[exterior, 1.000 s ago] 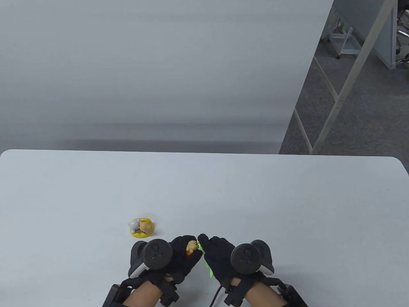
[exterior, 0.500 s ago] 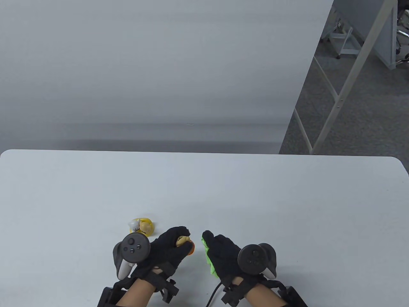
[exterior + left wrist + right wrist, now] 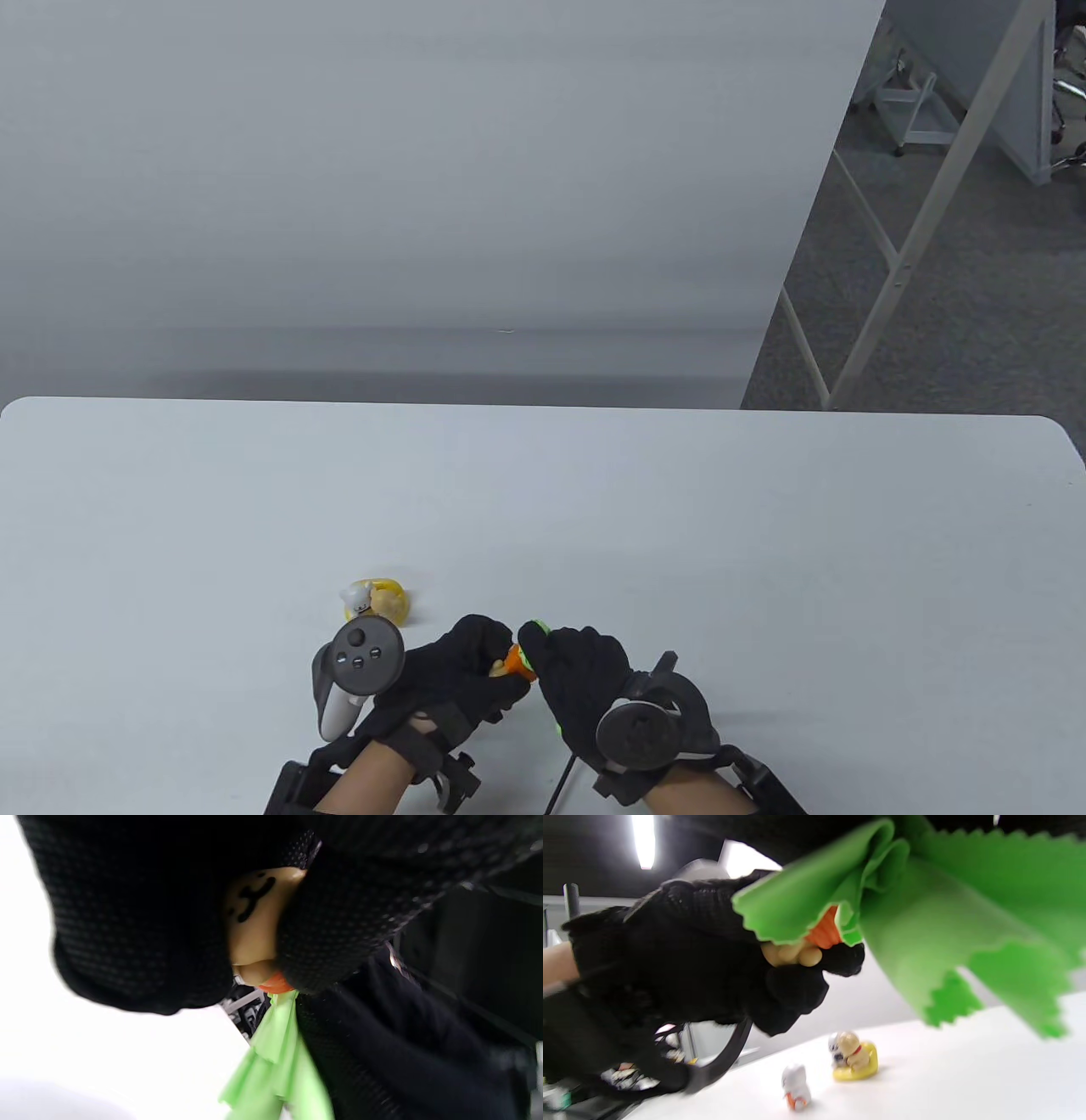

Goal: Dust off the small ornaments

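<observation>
White figurine | right wrist view only | beside yellow ornament

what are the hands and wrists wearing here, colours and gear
Both the left hand and right hand wear black mesh-textured gloves. Each back carries a dark round tracker; the left one has a pale grey handle. Black brackets strap the wrists, and a black cable trails from the right wrist.

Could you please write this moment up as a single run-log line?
left hand: grips tan figurine | right hand: presses green cloth on its orange base | yellow ornament: on table
</observation>
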